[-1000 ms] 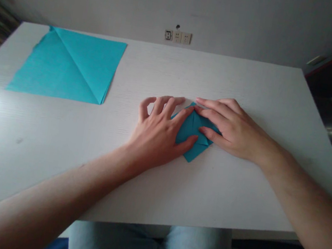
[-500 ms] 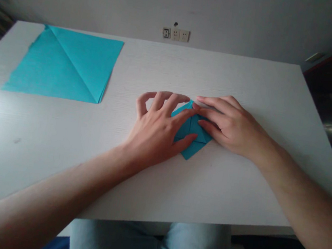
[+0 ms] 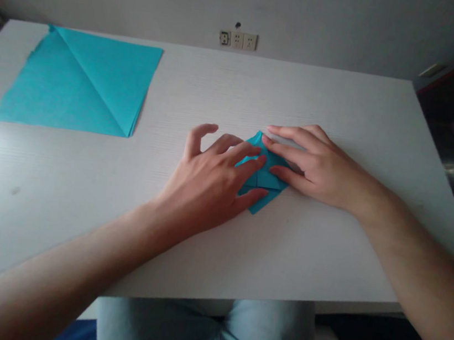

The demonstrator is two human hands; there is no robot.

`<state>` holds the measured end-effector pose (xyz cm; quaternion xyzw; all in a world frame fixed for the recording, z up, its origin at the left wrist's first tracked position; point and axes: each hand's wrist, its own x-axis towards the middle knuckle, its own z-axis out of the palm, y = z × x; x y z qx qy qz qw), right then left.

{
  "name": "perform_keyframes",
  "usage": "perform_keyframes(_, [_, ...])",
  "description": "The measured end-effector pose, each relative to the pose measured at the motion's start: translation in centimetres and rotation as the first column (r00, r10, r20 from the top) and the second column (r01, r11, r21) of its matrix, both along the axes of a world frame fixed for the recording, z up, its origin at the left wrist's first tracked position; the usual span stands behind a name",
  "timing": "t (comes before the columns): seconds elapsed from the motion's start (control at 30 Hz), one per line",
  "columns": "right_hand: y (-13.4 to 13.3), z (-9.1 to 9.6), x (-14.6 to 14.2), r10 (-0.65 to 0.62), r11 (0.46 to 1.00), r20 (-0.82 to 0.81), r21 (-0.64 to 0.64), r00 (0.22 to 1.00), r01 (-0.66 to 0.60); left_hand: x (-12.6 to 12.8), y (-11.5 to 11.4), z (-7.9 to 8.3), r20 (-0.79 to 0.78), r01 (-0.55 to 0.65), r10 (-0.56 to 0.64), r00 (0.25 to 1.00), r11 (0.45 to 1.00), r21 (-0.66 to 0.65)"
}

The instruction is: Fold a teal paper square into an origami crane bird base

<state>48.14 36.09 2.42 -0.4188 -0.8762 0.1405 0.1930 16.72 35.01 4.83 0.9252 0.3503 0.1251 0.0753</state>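
Head view: My left hand (image 3: 208, 181) lay flat and spread on the white table (image 3: 208, 245), fingers extended, with the thumb and the tips of the index and middle fingers pressing the left part of the small folded teal paper (image 3: 263, 177). It gripped nothing; it only pressed down. My right hand (image 3: 315, 167) was likewise flat, fingers straight and close together, bearing on the right and upper part of the same paper, also without a grip. The folded paper lay on the table between the two hands, slightly right of centre, its near corner pointing toward me. A stack of large teal sheets (image 3: 79, 83) lay well apart at the far left corner. Wall sockets (image 3: 238, 40) sat behind the far edge.
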Motion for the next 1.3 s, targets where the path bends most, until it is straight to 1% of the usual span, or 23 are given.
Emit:
perform_keyframes(0.1, [0.1,0.1,0.4,0.026,0.999,-0.001,-0.023,1.000,-0.026,0.0,0.0,0.3,0.006,0.013,-0.013,1.000,1.000,-0.012])
perform_keyframes(0.2, [0.3,0.0,0.8,0.054,0.998,0.009,-0.018,0.999,-0.054,-0.1,0.0,0.5,0.010,0.028,-0.028,1.000,1.000,-0.007])
perform_keyframes(0.4, [0.5,-0.3,1.3,0.083,0.996,0.020,-0.022,0.996,-0.083,-0.1,0.2,0.4,0.045,0.023,-0.023,0.999,1.000,-0.008])
perform_keyframes(0.5, [0.5,-0.2,1.3,0.079,0.996,-0.011,-0.033,0.997,-0.079,0.0,0.3,0.1,0.058,0.005,-0.004,0.998,1.000,-0.002])
perform_keyframes(0.6, [0.4,0.2,1.4,0.077,0.996,-0.067,-0.043,0.995,-0.080,0.1,0.6,-0.3,0.061,-0.012,0.012,0.998,1.000,0.000])
perform_keyframes(0.7, [0.3,0.9,1.8,0.129,0.991,-0.117,-0.014,0.985,-0.131,0.1,0.8,-0.6,0.067,-0.020,0.021,0.998,1.000,-0.010])
perform_keyframes(0.8, [0.2,1.0,2.0,0.189,0.981,-0.098,0.055,0.977,-0.184,0.1,0.8,-0.7,0.067,-0.019,0.021,0.998,0.999,-0.030])
perform_keyframes(0.97, [0.2,0.2,1.4,0.150,0.982,-0.035,0.121,0.988,-0.145,0.2,0.7,-0.8,0.066,-0.036,0.036,0.997,0.999,-0.003])
perform_keyframes(1.07, [0.2,0.1,1.0,0.145,0.979,-0.046,0.151,0.988,-0.136,0.4,0.8,-1.3,0.084,-0.051,0.049,0.995,0.999,0.017])
perform_keyframes(1.2, [0.2,0.1,0.8,0.131,0.981,-0.089,0.155,0.987,-0.116,0.3,0.8,-1.7,0.119,-0.061,0.055,0.991,0.997,0.046])
perform_keyframes(1.3, [0.1,0.2,0.7,0.086,0.989,-0.073,0.123,0.994,-0.077,0.2,0.7,-1.1,0.119,-0.047,0.044,0.992,0.999,0.026])
